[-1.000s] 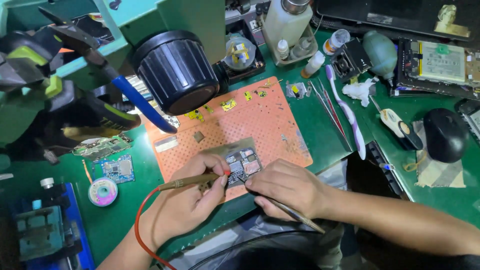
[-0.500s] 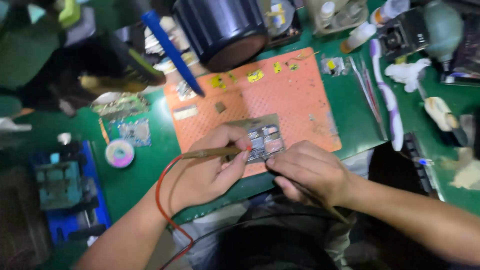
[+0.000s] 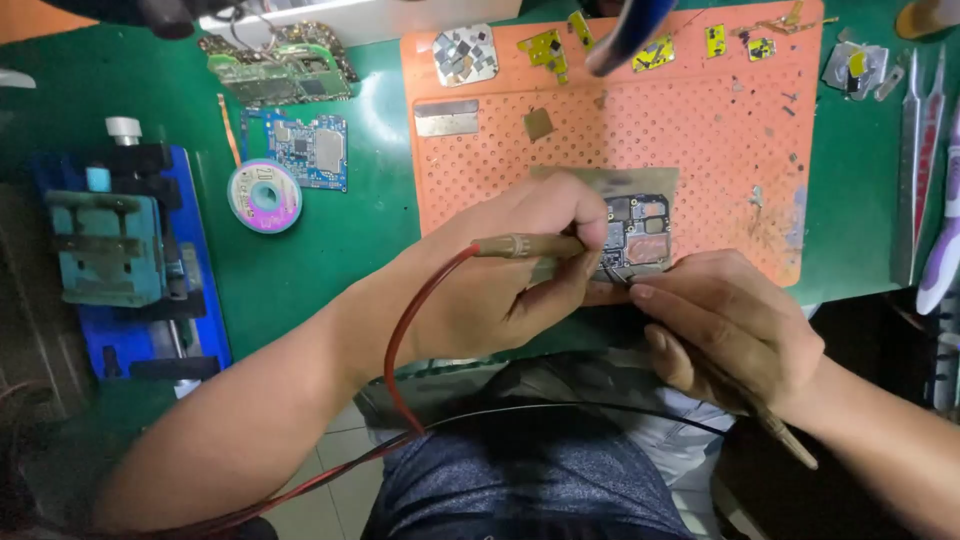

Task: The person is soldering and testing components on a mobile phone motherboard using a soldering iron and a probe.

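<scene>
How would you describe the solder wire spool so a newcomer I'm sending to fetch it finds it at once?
Start at the orange perforated mat on the green bench, then look left past the small blue circuit board. The solder wire spool lies flat beside it: the only round thing there, a pale ring with a pink centre.

Circuit board on mat, vise left
</scene>
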